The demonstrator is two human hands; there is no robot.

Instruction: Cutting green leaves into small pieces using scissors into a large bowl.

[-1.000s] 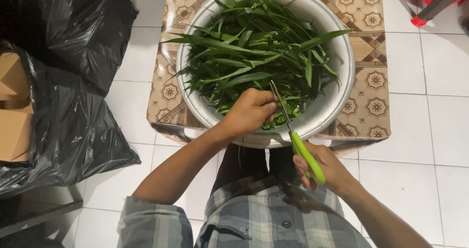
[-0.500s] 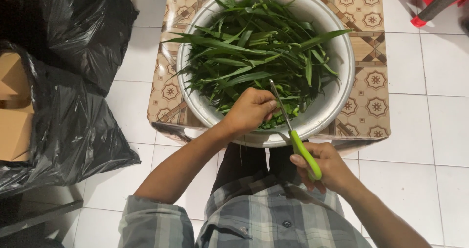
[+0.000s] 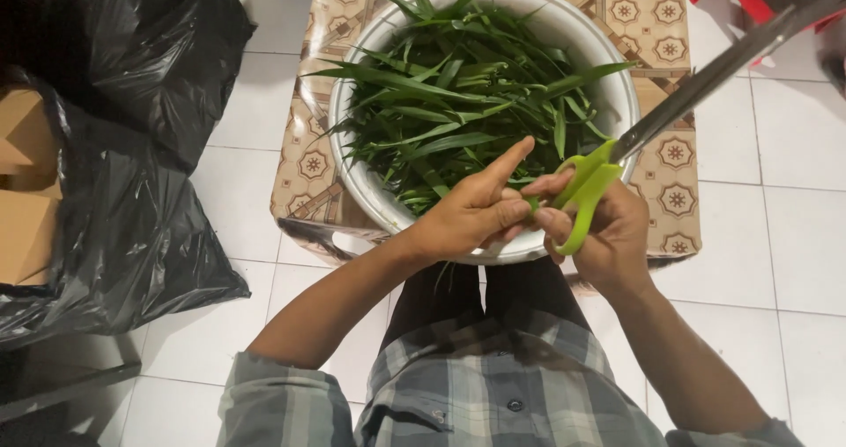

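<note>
A low table (image 3: 674, 161), covered with a tan cloth patterned in brown medallions, stands on a white tiled floor (image 3: 793, 236). A large white basin (image 3: 352, 161) of long green leaves (image 3: 458, 95) sits directly on the table and fills most of its top. On the floor to the left lie black plastic bags (image 3: 115, 227) around cardboard boxes (image 3: 26, 200).

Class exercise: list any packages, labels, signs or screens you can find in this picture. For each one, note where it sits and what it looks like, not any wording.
Cardboard boxes: far left, plain brown, wrapped in black plastic.
Black plastic bags: left side on the white floor tiles, glossy and crumpled.
No labels, signs or screens show.
</note>
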